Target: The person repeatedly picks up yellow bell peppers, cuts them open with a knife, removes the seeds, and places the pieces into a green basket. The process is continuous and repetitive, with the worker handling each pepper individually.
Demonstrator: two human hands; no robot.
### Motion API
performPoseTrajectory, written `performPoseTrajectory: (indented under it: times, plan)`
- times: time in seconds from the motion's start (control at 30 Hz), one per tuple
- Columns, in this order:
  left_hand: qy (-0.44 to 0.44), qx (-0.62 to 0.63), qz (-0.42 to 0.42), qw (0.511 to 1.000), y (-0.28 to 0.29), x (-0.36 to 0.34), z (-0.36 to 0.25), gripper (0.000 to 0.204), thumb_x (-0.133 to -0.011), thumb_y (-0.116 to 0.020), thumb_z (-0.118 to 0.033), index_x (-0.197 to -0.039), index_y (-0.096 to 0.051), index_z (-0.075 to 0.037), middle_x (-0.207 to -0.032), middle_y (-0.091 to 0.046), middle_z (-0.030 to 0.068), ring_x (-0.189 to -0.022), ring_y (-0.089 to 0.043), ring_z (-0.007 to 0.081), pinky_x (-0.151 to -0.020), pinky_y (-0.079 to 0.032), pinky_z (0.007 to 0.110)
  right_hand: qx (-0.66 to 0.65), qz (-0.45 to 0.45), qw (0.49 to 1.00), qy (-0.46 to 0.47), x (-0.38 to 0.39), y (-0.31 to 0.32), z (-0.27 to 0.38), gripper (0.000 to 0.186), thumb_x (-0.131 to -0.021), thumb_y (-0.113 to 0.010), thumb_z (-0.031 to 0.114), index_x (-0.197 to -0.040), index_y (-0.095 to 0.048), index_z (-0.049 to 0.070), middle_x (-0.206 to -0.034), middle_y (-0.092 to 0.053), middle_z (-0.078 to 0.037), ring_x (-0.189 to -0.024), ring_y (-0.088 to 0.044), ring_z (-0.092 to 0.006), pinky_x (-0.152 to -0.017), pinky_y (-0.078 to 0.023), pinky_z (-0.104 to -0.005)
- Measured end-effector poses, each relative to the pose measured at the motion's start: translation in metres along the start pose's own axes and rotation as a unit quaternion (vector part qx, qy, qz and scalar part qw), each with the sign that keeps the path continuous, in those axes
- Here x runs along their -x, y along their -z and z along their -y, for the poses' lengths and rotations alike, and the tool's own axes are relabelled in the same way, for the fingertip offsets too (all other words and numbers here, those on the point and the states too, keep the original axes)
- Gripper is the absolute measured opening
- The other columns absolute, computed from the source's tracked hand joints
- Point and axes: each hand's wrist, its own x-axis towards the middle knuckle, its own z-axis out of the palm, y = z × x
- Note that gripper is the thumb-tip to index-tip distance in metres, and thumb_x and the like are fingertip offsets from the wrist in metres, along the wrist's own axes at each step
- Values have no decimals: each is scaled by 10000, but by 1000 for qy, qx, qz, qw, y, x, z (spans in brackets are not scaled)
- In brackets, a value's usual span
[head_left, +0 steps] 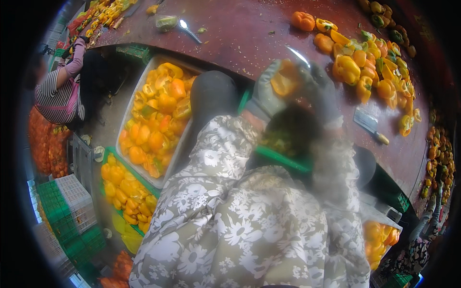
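My left hand (267, 96), in a pale grey glove, is closed round a yellow-orange bell pepper (285, 80) that looks cut open. My right hand (319, 89), in a darker grey glove and blurred, is close against the pepper's other side. A small knife (299, 56) sticks up from its fingers, blade pointing up and left; its handle is hidden in the glove. Both hands are at the near edge of the dark red table (240, 41). Below them, between my knees, is a green-rimmed crate (283, 158) with dim contents.
Right of my hands lie a pile of yellow peppers (370, 67) and a cleaver (369, 121). Another metal tool (190, 31) lies at the far left. Beside my left leg stand a white tub (126, 117) and a green crate (106, 165) of peppers. A person (60, 91) sits at left.
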Motion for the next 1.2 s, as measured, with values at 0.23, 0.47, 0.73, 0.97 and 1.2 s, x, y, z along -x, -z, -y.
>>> performPoseTrajectory:
  times: [0.23,0.47,0.73,0.97,1.2]
  plan:
    - [-111,-234,-130,957,-1,-9,50,383,-992,-604,-413,-1221,-592,-108,-1029,-668,107,-940,-670,246,-820,-593,404,418,-126,863,253,82,23,-83,249,-982,-527,155,-1187,-565,18,-956,-651,-198,-781,-643,-362,-703,-533,-437]
    - [77,-275,-125,950,9,-30,72,570,-977,-590,-546,-1205,-573,-24,-947,-636,102,-759,-649,207,-675,-576,351,-175,136,958,-180,95,39,-65,178,-854,-613,86,-1017,-632,16,-896,-641,-176,-727,-615,-332,-641,-525,-437]
    - [251,-345,-167,889,0,-70,46,558,-962,-624,-525,-1210,-594,-26,-926,-648,57,-724,-634,171,-599,-552,271,419,56,888,182,89,94,-90,241,-859,-681,202,-1023,-587,53,-915,-629,-172,-760,-636,-387,-624,-510,-489]
    - [-389,-651,-184,625,-62,39,-119,401,-1001,-656,-311,-1307,-598,-58,-978,-635,21,-759,-599,80,-651,-495,202,427,-259,853,153,-43,150,-79,468,-867,-736,316,-1252,-582,100,-990,-687,-188,-935,-679,-381,-810,-538,-454]
    - [-167,-863,-418,230,76,230,-220,524,-950,-667,-219,-1419,-514,-42,-1474,-490,214,-1355,-467,371,-1133,-363,442,264,-168,948,67,-94,160,-105,538,-847,-737,299,-1320,-541,133,-1094,-683,-173,-954,-691,-340,-808,-545,-405]
